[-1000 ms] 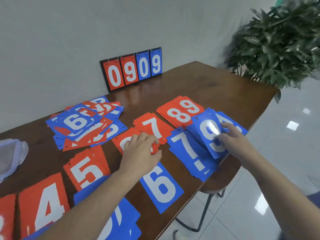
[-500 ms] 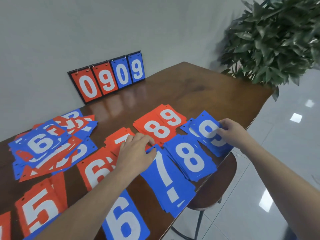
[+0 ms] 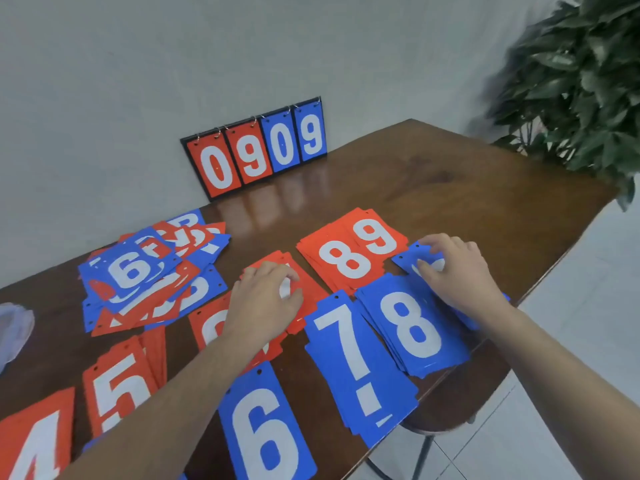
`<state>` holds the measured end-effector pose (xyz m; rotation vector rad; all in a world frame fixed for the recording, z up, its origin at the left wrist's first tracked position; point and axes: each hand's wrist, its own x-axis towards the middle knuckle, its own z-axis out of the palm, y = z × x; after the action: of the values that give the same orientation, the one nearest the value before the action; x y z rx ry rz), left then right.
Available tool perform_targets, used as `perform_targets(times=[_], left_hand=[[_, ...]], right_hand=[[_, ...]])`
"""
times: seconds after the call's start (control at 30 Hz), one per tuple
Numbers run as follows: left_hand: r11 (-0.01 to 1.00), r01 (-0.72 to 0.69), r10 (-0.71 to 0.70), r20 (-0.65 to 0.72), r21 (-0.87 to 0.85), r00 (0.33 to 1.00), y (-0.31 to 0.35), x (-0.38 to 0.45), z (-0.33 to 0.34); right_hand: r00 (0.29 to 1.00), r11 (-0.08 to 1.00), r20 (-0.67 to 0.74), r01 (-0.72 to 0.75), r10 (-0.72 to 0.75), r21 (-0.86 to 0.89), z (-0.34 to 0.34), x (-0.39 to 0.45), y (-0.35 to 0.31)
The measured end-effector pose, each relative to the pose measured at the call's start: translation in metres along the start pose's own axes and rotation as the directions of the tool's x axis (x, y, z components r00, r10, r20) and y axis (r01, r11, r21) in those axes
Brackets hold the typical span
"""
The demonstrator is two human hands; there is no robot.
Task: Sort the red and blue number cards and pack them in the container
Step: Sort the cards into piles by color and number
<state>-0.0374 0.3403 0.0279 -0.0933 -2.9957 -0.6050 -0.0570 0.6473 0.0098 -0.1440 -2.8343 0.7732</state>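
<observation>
1. Head view: both hands are down on the dark brown wooden table [image 3: 433, 188], among sorted stacks of flat plastic number cards.
2. The right hand [image 3: 457, 271] sits on the blue 9 card stack [image 3: 407, 258] at the far right end of the near row, fingers curled over its far edge and thumb on its face, so it looks clamped on those cards.
3. The left hand [image 3: 263, 303] covers the red 7 card stack [image 3: 308, 292], fingertips bent down onto it; whether it pinches a card or only presses, I cannot tell.
4. Key relation: the blue 9 stack lies directly under the right hand, long axis angled away and to the left, just beside the blue 8 card stack [image 3: 412, 327], which partly overlaps the blue 7 card stack [image 3: 356, 362].
5. My read: the right hand is the nearer one for squaring the blue 9s.
6. The mixed red and blue unsorted card pile [image 3: 145, 275] waits far left, so sorting looks unfinished.
7. A clear plastic container [image 3: 14, 327] peeks in at the left edge, well apart from both hands.
</observation>
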Motion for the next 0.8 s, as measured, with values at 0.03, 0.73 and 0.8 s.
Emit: perform_targets(times=[0.03, 0.73, 0.8], left_hand=[[1.000, 0.029, -0.029, -0.009, -0.005, 1.000, -0.010, -0.004, -0.006], [0.886, 0.444, -0.461, -0.147, -0.135, 0.875, -0.194, -0.078, -0.090], [0.873, 0.462, -0.482, -0.142, -0.152, 0.864, -0.203, -0.073, -0.092]], right_hand=[[0.999, 0.998, 0.014, 0.050, -0.050, 0.026, 0.006, 0.002, -0.012], [0.715, 0.800, 0.360, 0.529, -0.600, 0.283, 0.139, 0.020, -0.250], [0.703, 0.805, 0.392, 0.520, -0.593, 0.285, 0.148, 0.025, -0.264]])
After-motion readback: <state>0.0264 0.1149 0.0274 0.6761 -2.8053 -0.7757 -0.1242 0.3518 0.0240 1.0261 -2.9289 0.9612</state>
